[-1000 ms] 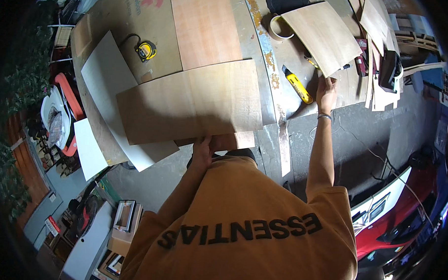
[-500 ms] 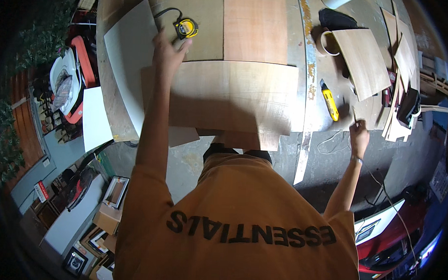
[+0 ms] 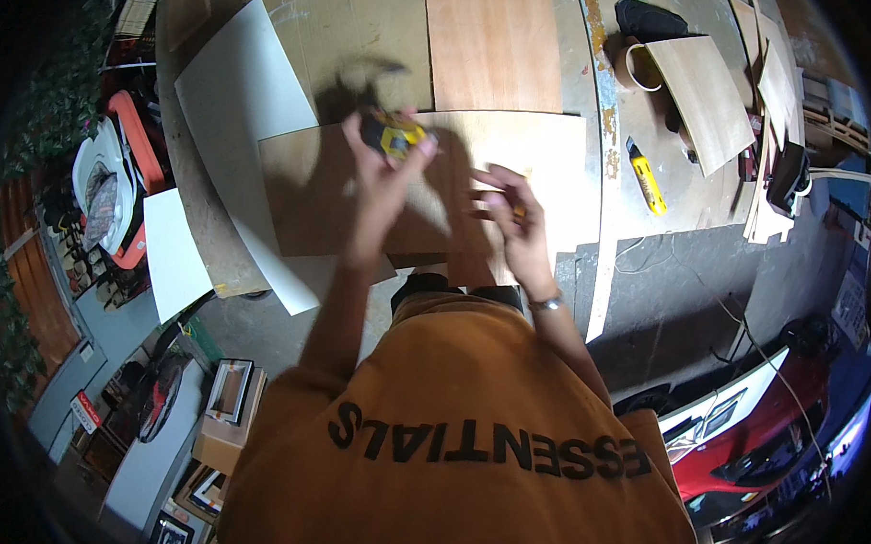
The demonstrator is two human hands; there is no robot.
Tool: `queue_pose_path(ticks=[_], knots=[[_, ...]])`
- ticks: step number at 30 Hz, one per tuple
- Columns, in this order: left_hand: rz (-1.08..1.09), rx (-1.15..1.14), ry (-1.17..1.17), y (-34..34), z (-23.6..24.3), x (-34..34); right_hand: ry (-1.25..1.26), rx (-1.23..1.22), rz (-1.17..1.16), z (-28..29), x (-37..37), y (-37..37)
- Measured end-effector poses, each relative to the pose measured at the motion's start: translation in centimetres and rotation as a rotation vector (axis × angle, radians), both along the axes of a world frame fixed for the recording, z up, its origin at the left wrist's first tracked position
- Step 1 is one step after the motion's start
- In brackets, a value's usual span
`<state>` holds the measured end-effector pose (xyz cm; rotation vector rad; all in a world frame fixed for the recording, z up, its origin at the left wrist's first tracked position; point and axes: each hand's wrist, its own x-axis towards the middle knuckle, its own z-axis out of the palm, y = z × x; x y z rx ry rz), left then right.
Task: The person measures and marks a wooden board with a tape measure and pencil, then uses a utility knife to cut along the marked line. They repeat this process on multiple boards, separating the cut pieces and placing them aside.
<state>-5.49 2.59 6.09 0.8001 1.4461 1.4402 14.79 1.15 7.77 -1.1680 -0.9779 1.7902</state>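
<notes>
Yellow and black, a compact pocket tape measure (image 3: 394,139) is held in the left hand (image 3: 376,188), with the thumb and fingers closed around its casing; it is blurred, and is seen over the far edge of a wide, pale-brown rectangular plywood sheet (image 3: 423,209). Whether the sheet is touched by it cannot be told. The right hand (image 3: 516,217) is placed just beside, over the same sheet, with its fingers curled and set narrowly apart. A small patch of yellow is seen near them, but what is held there cannot be made out. A silvery band (image 3: 548,303) is worn on the right wrist.

The plywood sheet is laid at the near side of a tan worktable (image 3: 367,39). Beyond it, a pinkish-brown plywood panel (image 3: 494,49) is stretched toward the far side. To the left, a long white sheet (image 3: 241,83) is partly covered by the plywood. To the right, past a narrow, paint-worn strip (image 3: 607,172), a yellow utility knife with a dark tip (image 3: 647,179) is left lying, near a curved light-wood piece (image 3: 702,104) that is leaned against a cream-coloured tape roll (image 3: 629,77).
</notes>
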Motion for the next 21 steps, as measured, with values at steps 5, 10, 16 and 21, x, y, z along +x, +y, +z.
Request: queue_pose_path(ticks=[5, 10, 16, 21], knots=[[0.129, 0.055, -0.015, -4.7, -1.5, 2.9, 0.226, -0.227, -0.038, -1.1, -5.5, -0.5], [0.308, 0.093, 0.298, -5.0, -4.6, -0.9, -0.019, 0.04, 0.068, -5.1, -1.6, 1.9], [0.507, 0.011, 0.667, -4.9, -8.2, -11.3, -1.059, 0.347, -0.143, -8.9, 11.1, 10.5], [0.441, 0.086, 0.609, -4.7, -12.2, -12.9, -1.129, 0.606, -0.253, -11.4, 12.5, 10.5]])
